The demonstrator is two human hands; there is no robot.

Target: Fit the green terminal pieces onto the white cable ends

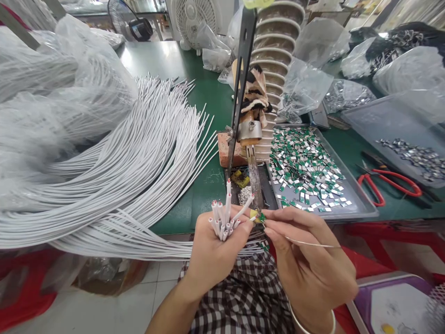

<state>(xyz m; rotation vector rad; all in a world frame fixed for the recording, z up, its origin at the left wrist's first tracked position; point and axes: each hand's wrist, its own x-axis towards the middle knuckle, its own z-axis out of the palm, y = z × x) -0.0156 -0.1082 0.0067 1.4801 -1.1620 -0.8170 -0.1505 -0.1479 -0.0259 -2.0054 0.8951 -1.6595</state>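
Note:
My left hand (213, 255) is closed around a bundle of white cables (222, 214), whose cut ends show reddish cores. A yellow cover (255, 215) sits on one of its fingertips. Beside that fingertip is a small green circuit board (262, 217), close under the tip of a fixed soldering iron (255, 178). My right hand (309, 260) pinches a thin solder wire (313, 244), its end at the board. Whether the right fingers also touch the board cannot be made out.
Loose white cables (139, 153) cover the left of the green table (167, 60). A tray (358, 211) of small circuit boards lies right of the iron, with red-handled pliers (396, 178) beyond it. A ribbed hose (278, 51) rises behind the iron stand (239, 83).

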